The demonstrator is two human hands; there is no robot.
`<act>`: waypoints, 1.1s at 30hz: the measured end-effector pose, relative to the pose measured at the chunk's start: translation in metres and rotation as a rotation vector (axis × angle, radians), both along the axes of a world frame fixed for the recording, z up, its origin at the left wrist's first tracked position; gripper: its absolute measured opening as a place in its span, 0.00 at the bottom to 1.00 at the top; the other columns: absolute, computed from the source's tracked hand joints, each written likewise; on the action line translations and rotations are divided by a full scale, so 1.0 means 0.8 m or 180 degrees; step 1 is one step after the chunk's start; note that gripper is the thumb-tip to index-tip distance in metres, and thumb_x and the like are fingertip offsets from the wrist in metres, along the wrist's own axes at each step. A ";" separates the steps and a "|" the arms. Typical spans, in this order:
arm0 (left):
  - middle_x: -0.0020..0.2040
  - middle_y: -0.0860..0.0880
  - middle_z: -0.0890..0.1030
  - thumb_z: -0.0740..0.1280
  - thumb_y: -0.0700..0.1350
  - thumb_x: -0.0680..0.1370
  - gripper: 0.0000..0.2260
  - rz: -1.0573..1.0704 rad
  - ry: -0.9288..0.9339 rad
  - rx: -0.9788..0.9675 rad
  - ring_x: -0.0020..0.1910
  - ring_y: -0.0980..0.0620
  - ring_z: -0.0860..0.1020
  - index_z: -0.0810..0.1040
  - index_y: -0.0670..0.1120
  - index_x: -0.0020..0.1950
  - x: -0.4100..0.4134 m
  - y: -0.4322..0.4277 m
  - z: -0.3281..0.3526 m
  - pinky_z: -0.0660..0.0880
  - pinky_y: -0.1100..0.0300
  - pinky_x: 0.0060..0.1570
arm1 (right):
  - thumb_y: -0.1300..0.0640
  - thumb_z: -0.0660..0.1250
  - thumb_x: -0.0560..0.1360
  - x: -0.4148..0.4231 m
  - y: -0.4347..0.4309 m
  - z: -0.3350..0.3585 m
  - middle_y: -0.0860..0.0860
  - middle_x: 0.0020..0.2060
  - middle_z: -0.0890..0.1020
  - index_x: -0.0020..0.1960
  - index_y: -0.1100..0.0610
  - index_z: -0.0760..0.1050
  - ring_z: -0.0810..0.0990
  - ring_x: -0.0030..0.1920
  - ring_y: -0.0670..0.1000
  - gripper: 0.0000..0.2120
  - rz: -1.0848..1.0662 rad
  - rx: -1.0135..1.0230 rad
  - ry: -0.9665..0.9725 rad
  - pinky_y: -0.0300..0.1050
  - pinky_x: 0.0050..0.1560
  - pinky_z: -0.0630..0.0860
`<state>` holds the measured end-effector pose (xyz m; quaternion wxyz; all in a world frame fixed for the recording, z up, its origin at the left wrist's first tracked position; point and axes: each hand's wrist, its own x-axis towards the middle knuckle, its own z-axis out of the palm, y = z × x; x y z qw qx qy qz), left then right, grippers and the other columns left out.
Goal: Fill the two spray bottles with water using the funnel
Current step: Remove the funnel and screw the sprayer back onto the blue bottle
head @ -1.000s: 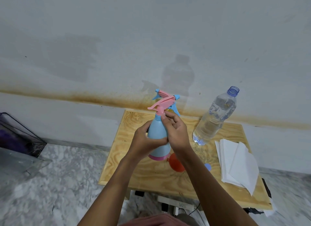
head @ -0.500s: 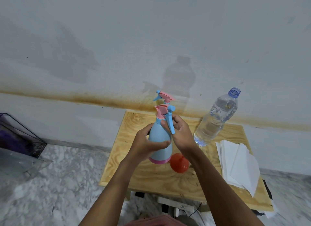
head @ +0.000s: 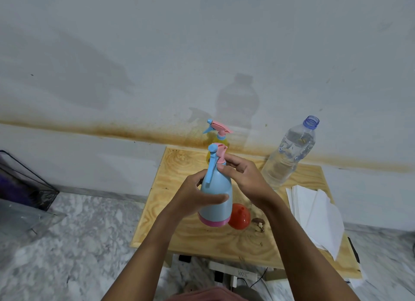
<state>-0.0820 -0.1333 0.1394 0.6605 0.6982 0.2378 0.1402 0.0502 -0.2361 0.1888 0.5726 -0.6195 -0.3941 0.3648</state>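
The left hand point(head: 195, 196) is wrapped around the fat middle of a light blue plastic spray bottle with a pink bottom point(head: 216, 188). Its thumb lies across the front. The right hand point(head: 244, 180) is just beside it on the other side, and its fingers pinch the pink ring at the bottle's neck. So both hands hold the same bottle, and the bottle stands up straight between them. The bottle's pink top is on, with a blue trigger hanging down the front. I cannot tell if the bottle's bottom touches the wooden tabletop point(head: 179, 213).

Just to the right of the bottle's bottom, under the right wrist, a red plastic funnel point(head: 239, 217) sits on the tabletop with its wide end down. Behind the hands, near the wall point(head: 202, 42), stands a yellow spray bottle with a pink and blue top point(head: 217, 140). It is mostly hidden.

Farther right stands a clear plastic water bottle with no cap point(head: 289, 152), with water in it. Near it lie folded white paper napkins point(head: 314, 217).
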 end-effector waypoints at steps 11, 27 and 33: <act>0.51 0.50 0.85 0.81 0.51 0.60 0.27 0.0288 -0.0077 0.0030 0.50 0.51 0.84 0.80 0.53 0.58 0.014 -0.007 -0.013 0.83 0.50 0.47 | 0.50 0.72 0.73 -0.017 0.012 -0.022 0.39 0.43 0.82 0.50 0.44 0.79 0.75 0.47 0.42 0.07 -0.0996 0.0080 -0.0598 0.42 0.55 0.73; 0.59 0.52 0.82 0.81 0.54 0.63 0.34 0.0202 -0.0065 0.0171 0.60 0.51 0.80 0.74 0.53 0.66 0.007 -0.004 -0.025 0.81 0.43 0.54 | 0.52 0.76 0.71 -0.010 0.022 -0.005 0.43 0.40 0.78 0.55 0.54 0.77 0.73 0.37 0.38 0.16 -0.1214 -0.0132 -0.0630 0.29 0.38 0.70; 0.59 0.50 0.83 0.79 0.42 0.70 0.27 -0.0141 -0.0155 0.0096 0.61 0.50 0.80 0.75 0.49 0.67 -0.001 -0.007 -0.027 0.79 0.45 0.58 | 0.48 0.71 0.75 0.012 0.032 0.009 0.47 0.51 0.83 0.61 0.46 0.77 0.80 0.50 0.45 0.15 -0.0030 -0.0640 -0.0708 0.40 0.50 0.74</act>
